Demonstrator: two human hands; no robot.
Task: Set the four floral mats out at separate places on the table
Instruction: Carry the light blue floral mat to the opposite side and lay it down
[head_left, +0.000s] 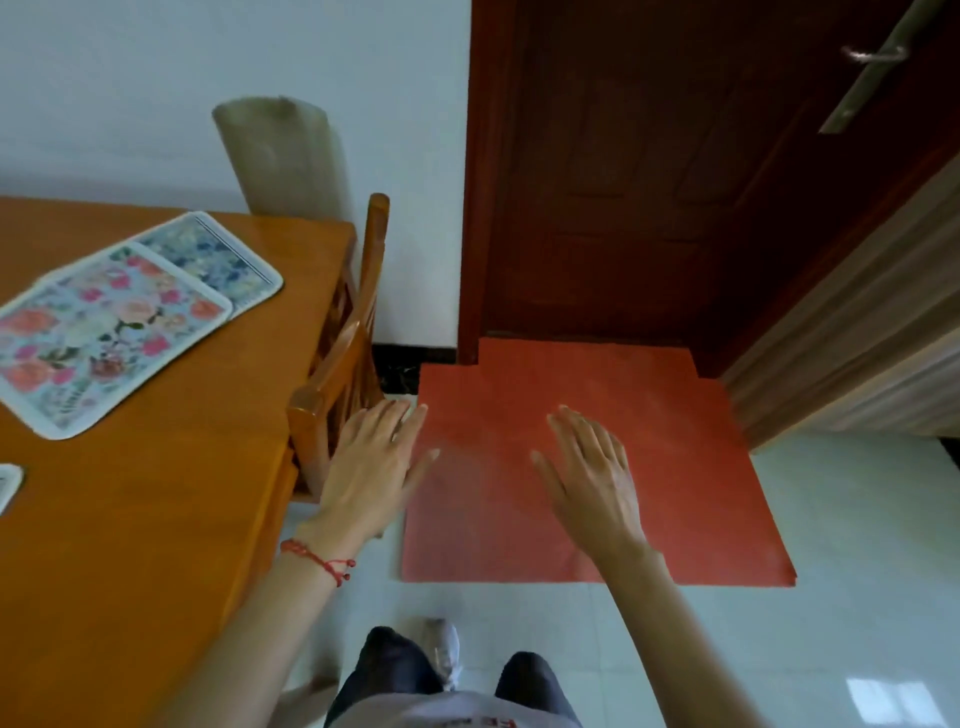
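- 2 floral mats lie on the orange wooden surface (171, 467) at the left of the frame, stacked askew: a pink-rose mat (98, 338) on top, partly covering a blue-flowered mat (218, 260) that sticks out toward the upper right.
- A corner of a 3rd mat (8, 486) shows at the far left edge, lower down on the same surface; its pattern cannot be made out.
- The left hand (371, 467) hovers in the middle of the frame, past the surface's right edge and in front of a wooden chair (343, 353); its fingers are straight and spread, holding nothing, well apart from the mats.
- The right hand (592, 478) floats over a red floor mat (701, 493), fingers likewise straight and spread, empty, farther still from the mats.
- A red string bracelet (319, 561) circles the left wrist.
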